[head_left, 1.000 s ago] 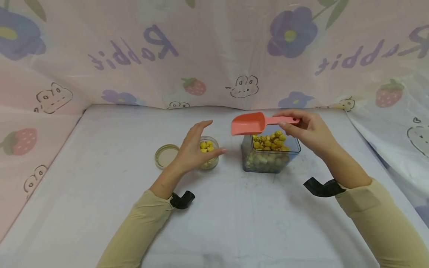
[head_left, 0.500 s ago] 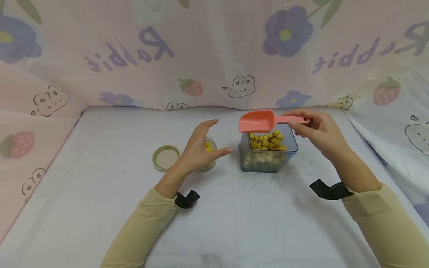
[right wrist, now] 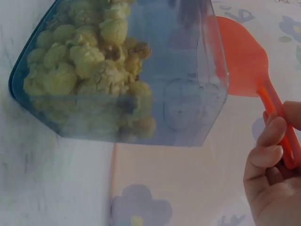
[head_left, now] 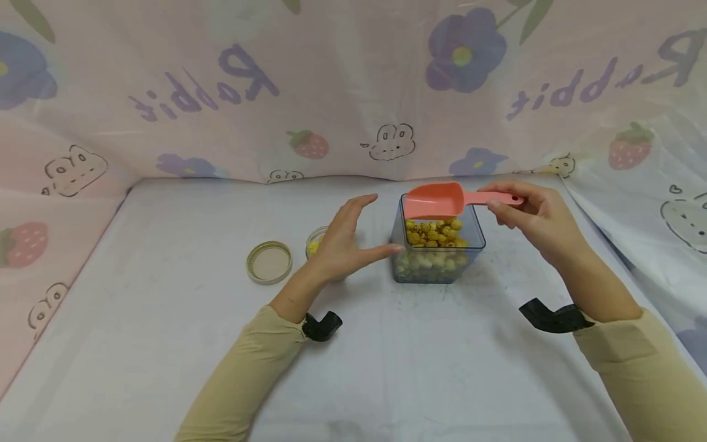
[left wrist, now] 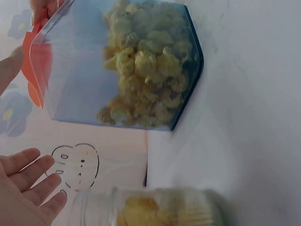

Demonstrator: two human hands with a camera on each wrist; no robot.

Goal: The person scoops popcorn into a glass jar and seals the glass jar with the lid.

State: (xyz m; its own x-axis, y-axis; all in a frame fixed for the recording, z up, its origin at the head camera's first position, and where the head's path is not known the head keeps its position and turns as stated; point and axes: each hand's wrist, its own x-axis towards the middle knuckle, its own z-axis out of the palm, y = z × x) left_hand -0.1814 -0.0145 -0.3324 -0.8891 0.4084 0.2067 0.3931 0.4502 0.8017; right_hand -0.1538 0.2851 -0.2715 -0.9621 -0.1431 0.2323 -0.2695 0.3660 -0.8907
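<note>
My right hand [head_left: 544,215] grips the handle of a coral-red scoop [head_left: 436,202] above the rim of a clear bluish square container [head_left: 471,228]. No popcorn shows in the scoop. Yellow popcorn [head_left: 432,234] fills the container's lower part. To the left of the container, my left hand [head_left: 341,248] is held with fingers and thumb spread. Its thumb tip lies close to the container's rim; whether they touch I cannot tell. Behind this hand stands a small glass jar [head_left: 315,236] with popcorn inside, mostly hidden in the head view. The left wrist view shows the jar's side [left wrist: 91,209].
A round jar lid [head_left: 269,263] lies on the white table [head_left: 166,294] left of the jar. A pink printed curtain [head_left: 342,92] hangs behind the table. Black wrist-worn pieces stick out from both sleeves.
My left hand has moved right, away from the jar to the container's side. The right hand has shifted the scoop slightly right, over the container. Jar and container stay put.
</note>
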